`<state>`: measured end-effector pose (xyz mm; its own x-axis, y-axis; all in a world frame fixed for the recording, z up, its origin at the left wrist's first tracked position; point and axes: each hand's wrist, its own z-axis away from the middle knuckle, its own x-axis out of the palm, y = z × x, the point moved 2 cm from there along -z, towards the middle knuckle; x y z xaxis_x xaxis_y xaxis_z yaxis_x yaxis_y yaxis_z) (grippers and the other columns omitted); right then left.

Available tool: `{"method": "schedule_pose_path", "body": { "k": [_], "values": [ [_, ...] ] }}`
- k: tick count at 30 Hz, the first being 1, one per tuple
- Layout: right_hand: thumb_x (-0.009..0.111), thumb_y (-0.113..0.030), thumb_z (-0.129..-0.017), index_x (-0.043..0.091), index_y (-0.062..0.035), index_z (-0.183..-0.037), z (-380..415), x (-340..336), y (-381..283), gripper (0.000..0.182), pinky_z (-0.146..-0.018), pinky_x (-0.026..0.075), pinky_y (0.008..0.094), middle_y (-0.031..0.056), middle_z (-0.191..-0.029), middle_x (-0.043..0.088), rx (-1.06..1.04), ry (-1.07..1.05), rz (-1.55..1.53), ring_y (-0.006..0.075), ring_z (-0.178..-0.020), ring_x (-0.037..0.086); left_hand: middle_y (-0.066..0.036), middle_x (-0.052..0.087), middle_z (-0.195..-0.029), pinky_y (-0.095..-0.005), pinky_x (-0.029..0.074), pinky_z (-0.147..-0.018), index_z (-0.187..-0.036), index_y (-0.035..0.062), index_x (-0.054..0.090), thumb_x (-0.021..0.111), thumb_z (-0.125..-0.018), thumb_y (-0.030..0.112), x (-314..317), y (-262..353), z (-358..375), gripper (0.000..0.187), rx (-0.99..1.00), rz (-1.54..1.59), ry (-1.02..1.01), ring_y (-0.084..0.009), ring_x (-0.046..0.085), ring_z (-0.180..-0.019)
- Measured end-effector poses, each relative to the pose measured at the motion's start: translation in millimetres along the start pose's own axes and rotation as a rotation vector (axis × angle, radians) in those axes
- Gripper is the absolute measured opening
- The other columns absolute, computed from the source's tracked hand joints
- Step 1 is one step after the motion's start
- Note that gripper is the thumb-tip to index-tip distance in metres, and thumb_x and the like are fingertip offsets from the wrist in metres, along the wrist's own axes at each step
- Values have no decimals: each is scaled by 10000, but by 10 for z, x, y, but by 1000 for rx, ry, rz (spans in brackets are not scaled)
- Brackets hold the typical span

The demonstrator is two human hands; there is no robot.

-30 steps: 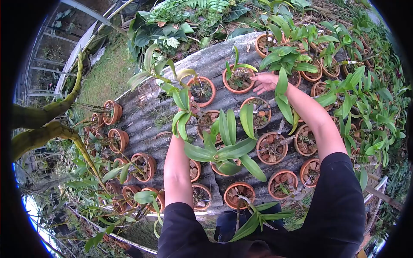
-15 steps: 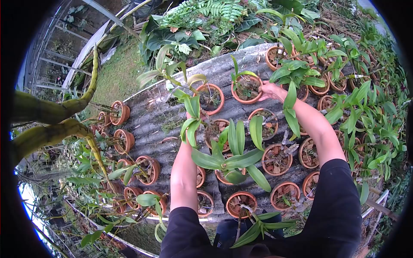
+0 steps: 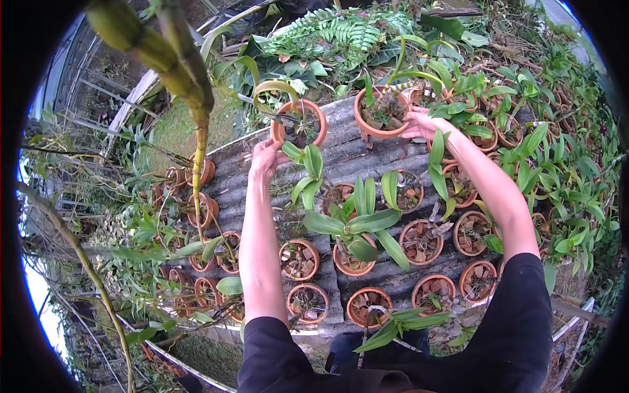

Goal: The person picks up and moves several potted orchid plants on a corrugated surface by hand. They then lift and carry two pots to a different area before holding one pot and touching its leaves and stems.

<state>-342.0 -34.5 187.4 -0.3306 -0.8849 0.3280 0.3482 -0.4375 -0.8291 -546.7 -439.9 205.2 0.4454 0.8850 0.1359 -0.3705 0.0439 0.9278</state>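
Two clay pots stand nearest the person's hands: the left-hand pot [image 3: 322,126] at twelve o'clock in the view, and the right-hand pot [image 3: 380,133] at one o'clock. The left-hand pot holds dark growing matter, a tangle of thin roots and a plant whose curved leaves [image 3: 274,87] reach out toward ten o'clock. The right-hand pot holds dark matter too, with small green growth, pale roots and long leaves arching toward two o'clock.

Below them, more clay pots sit on a grey corrugated sheet [image 3: 341,160]. A chunk-filled pot [image 3: 317,262], toward six o'clock, is packed with reddish-brown pieces. A sprout pot [image 3: 414,295], near four o'clock, has similar chunks and a small green shoot. A broad-leaved plant [image 3: 373,222] spreads between these pots and the upper two.

The left arm reaches almost straight up toward twelve o'clock. The left hand [image 3: 267,156] is at the left-hand pot's seven o'clock side, fingers beside its wall; how firmly they hold it cannot be told. The right arm slants toward eleven o'clock, bent at the elbow. The right hand [image 3: 419,124] grasps the right-hand pot at its three o'clock side, thumb at the rim and fingers beneath.
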Motion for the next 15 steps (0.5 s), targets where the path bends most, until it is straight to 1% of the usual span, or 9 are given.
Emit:
{"method": "schedule_pose_path", "body": {
  "k": [1, 2, 3, 4, 6, 8, 9, 12, 15],
  "values": [
    [577, -74, -903, 485, -39, -1101, 68, 19, -43, 221, -837, 591, 469, 146, -1060, 583, -4, 43, -12, 371, -941, 659, -172, 645, -943, -344, 641, -624, -1175, -105, 508, 521, -909, 5, 4, 48, 24, 288, 27, 9, 12, -281, 706, -745],
    [578, -72, -901, 489, -37, -1087, 120, 33, -90, 210, -839, 590, 473, 150, -1064, 578, -7, 86, -24, 386, -942, 657, -163, 636, -966, -364, 634, -645, -1201, -100, 500, 520, -912, 12, 1, 82, 49, 311, 34, -18, 38, -295, 703, -766],
    [586, -67, -893, 473, -33, -1098, 57, -47, -37, 237, -835, 592, 481, 159, -1060, 567, -17, 38, -53, 412, -927, 653, -154, 627, -989, -385, 627, -667, -1228, -94, 492, 519, -915, 19, 2, 93, 75, 334, 37, -44, 63, -309, 700, -786],
    [595, -81, -896, 477, -45, -1093, 43, -33, 0, 232, -821, 596, 471, 140, -1033, 582, -7, 39, -63, 399, -915, 662, -145, 617, -1011, -406, 621, -688, -1254, -88, 484, 517, -917, 26, 39, 107, 127, 357, 36, -70, 86, -323, 697, -807],
    [614, -108, -904, 485, -69, -1083, 39, -51, 84, 225, -795, 604, 452, 102, -978, 612, 5, 61, -95, 372, -890, 680, -146, 626, -954, -387, 625, -638, -1177, -89, 524, 521, -886, -14, 121, 89, 197, 300, 89, -17, 148, -316, 698, -749],
    [610, -121, -899, 451, -61, -1125, 75, 17, 139, 283, -795, 602, 422, 146, -1006, 617, 37, 94, -4, 359, -884, 687, -144, 631, -913, -380, 626, -606, -1119, -86, 547, 525, -867, -35, 73, 18, 171, 258, 113, 16, 204, -310, 697, -718],
    [609, -123, -899, 443, -59, -1141, 61, 9, 195, 300, -779, 604, 407, 153, -1013, 620, 57, 76, 9, 356, -878, 690, -148, 636, -873, -363, 622, -555, -1047, -84, 557, 521, -851, -52, 72, 6, 174, 202, 138, 42, 251, -300, 695, -694],
    [618, -134, -898, 413, -56, -1193, 43, 14, 335, 368, -715, 609, 374, 159, -1039, 626, 105, -12, 52, 348, -853, 695, -170, 635, -879, -364, 626, -550, -1022, -100, 548, 517, -855, -49, 60, 19, 182, 177, 175, 37, 390, -299, 696, -695],
    [639, -140, -885, 402, -68, -1237, 106, 102, 397, 431, -688, 615, 362, 162, -1033, 638, 157, -56, 63, 330, -842, 697, -210, 638, -901, -369, 644, -580, -1078, -135, 517, 511, -876, -52, 50, 132, 231, 218, 268, 26, 493, -296, 698, -680]
  ]
}}
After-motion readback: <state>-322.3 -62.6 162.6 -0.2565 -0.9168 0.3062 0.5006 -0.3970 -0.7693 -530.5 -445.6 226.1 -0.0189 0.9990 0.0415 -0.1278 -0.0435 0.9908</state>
